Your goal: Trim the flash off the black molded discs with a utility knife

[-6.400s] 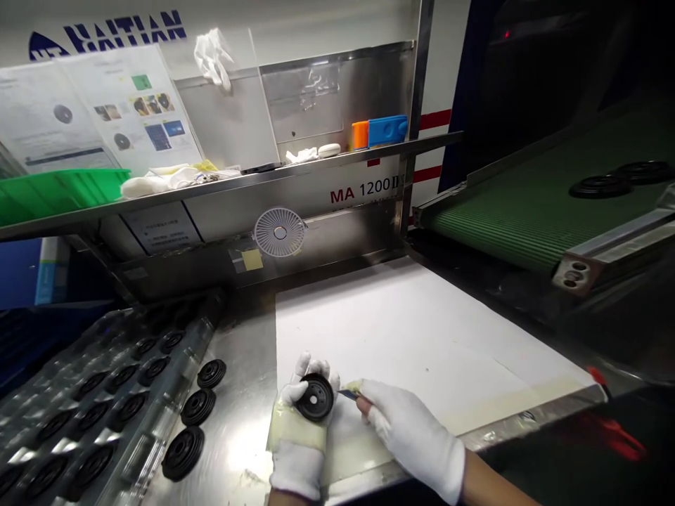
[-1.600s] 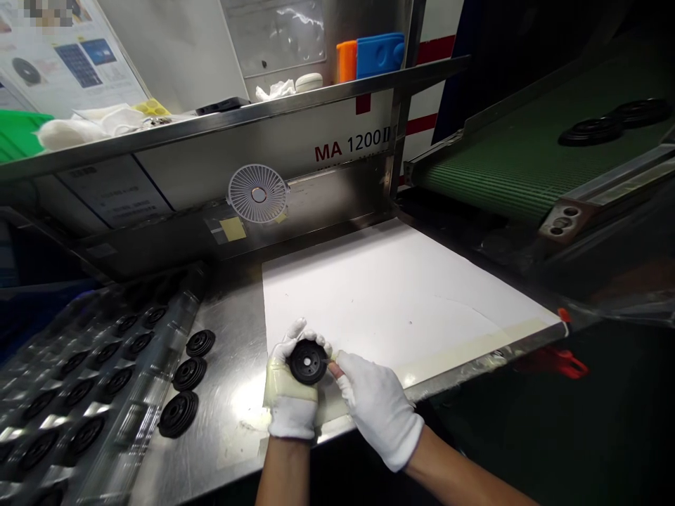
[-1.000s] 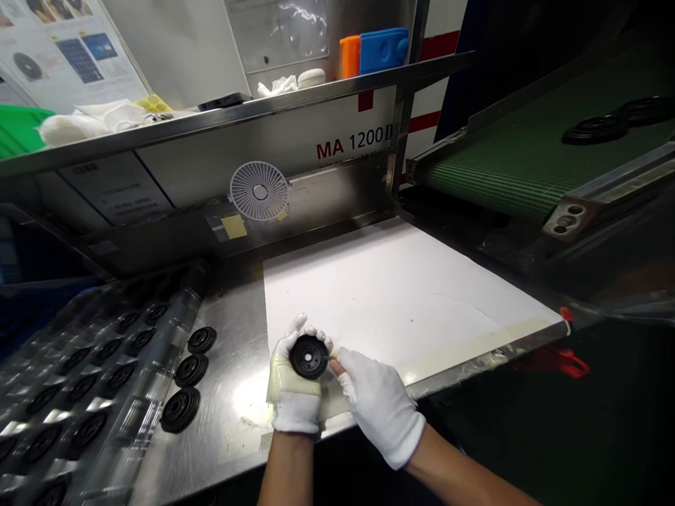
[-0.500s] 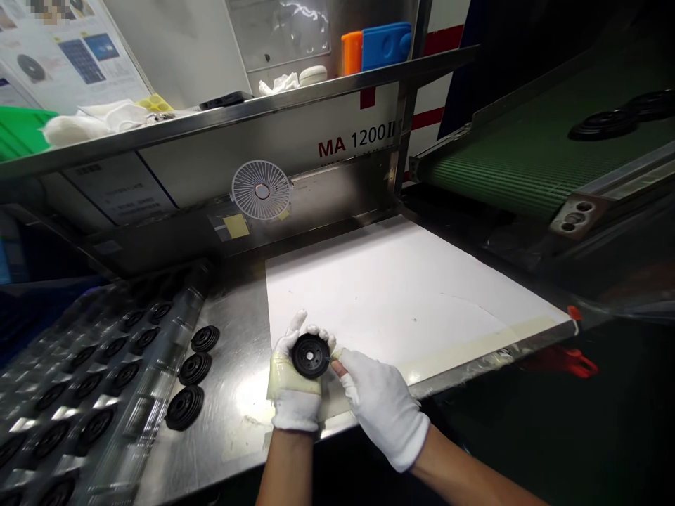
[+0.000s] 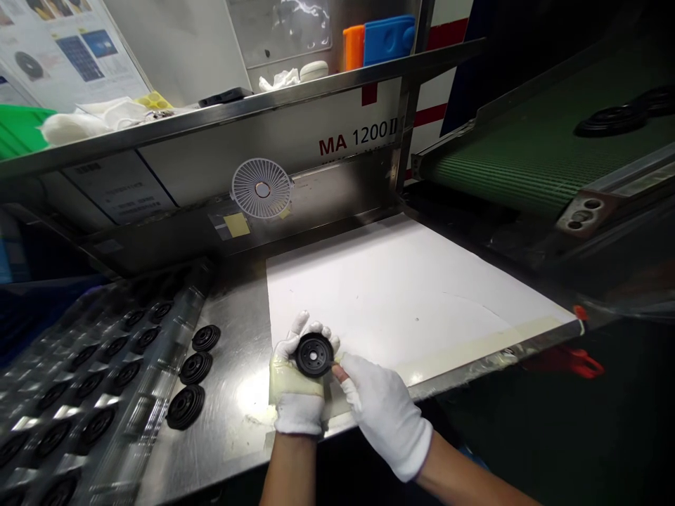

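Note:
A black ridged disc (image 5: 315,355) with a small hole at its centre lies in my left hand (image 5: 298,379), face toward me. That hand wears a white glove with a yellowish palm, its fingers curled round the disc and the thumb raised. Against the disc's right edge is my right hand (image 5: 387,407), gloved in white with one bare fingertip showing. Its fingers are pinched together; whatever they may hold is hidden. Three similar black discs, among them a black disc (image 5: 185,406), form a row on the metal table (image 5: 226,393) to the left.
Clear plastic trays (image 5: 131,422) of black discs cover the left side. A white sheet (image 5: 369,288) lies beyond my hands. A small fan (image 5: 262,188) stands at the back under a metal shelf (image 5: 311,83). At upper right, a green conveyor belt (image 5: 506,169) carries black discs.
Both hands and the disc sit very slightly further right in the picture, as the view has shifted a little. The grip on the disc looks the same.

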`<action>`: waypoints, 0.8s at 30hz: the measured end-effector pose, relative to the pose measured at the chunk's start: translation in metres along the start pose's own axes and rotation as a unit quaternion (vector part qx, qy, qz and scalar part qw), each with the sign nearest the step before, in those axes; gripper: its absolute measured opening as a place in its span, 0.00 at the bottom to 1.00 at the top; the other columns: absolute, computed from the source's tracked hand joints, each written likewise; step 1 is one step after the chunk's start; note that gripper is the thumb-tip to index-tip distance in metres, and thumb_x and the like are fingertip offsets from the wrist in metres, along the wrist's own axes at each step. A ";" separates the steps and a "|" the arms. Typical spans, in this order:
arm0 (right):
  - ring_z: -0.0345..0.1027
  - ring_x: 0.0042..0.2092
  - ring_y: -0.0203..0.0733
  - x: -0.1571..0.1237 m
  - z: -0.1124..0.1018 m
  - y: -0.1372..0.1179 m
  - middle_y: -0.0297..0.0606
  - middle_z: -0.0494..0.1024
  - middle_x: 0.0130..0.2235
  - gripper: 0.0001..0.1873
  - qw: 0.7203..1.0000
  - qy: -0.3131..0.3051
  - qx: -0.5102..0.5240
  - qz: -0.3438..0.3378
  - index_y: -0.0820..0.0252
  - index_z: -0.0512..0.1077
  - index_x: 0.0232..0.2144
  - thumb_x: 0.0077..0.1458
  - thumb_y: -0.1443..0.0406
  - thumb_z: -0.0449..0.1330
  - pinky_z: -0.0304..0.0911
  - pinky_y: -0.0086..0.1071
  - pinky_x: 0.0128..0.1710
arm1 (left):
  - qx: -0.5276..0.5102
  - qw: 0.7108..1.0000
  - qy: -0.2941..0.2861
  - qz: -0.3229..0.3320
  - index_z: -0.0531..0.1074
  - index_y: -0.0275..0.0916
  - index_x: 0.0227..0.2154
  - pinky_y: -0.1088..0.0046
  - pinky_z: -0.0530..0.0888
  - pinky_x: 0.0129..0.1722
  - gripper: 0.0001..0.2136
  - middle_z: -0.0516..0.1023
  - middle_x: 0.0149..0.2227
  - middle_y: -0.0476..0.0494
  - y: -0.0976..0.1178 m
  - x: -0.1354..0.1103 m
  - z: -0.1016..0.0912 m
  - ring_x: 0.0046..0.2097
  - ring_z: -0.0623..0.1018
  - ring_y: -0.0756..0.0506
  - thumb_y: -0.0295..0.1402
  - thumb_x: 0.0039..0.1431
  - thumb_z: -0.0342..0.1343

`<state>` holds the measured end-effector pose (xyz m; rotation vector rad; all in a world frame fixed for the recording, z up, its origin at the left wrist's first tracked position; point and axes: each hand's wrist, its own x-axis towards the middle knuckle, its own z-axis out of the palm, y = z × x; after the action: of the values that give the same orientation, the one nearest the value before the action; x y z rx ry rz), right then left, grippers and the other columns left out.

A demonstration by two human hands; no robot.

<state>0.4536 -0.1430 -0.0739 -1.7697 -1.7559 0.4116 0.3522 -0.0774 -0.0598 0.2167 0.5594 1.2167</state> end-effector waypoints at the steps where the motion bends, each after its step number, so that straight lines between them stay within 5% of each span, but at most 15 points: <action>1: 0.63 0.27 0.38 0.000 -0.001 0.001 0.32 0.71 0.26 0.12 1.000 0.002 0.007 0.010 0.56 0.66 0.29 0.61 0.62 0.46 0.48 0.30 0.26 | -0.009 1.000 0.000 0.006 0.70 0.36 0.40 0.61 0.72 0.38 0.14 0.72 0.30 0.43 0.000 0.001 0.000 0.36 0.73 0.43 0.27 0.47 0.51; 9: 0.58 0.25 0.35 -0.001 -0.013 0.005 0.29 0.64 0.23 0.19 0.963 -0.028 0.261 0.064 0.57 0.60 0.24 0.61 0.55 0.41 0.54 0.27 0.26 | -0.030 0.998 0.054 0.012 0.72 0.35 0.33 0.65 0.72 0.38 0.08 0.72 0.29 0.45 0.001 0.006 0.006 0.34 0.73 0.46 0.24 0.48 0.52; 17: 0.56 0.26 0.36 0.001 -0.025 0.010 0.29 0.61 0.23 0.20 0.953 -0.008 0.289 0.091 0.57 0.59 0.23 0.59 0.52 0.42 0.53 0.28 0.26 | -0.033 0.998 0.060 -0.012 0.72 0.35 0.32 0.63 0.73 0.42 0.08 0.74 0.32 0.44 -0.002 0.003 0.013 0.37 0.74 0.45 0.23 0.48 0.53; 24: 0.59 0.23 0.36 -0.015 -0.044 0.002 0.30 0.62 0.19 0.27 0.871 -0.025 0.463 0.164 0.57 0.67 0.25 0.52 0.42 0.47 0.56 0.28 0.23 | -0.022 0.996 0.086 -0.028 0.73 0.33 0.30 0.63 0.75 0.39 0.07 0.75 0.28 0.43 -0.012 0.011 0.018 0.35 0.76 0.45 0.23 0.50 0.51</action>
<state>0.4811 -0.1658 -0.0445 -1.3033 -0.9629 1.2128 0.3738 -0.0684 -0.0529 0.0583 0.6839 1.1979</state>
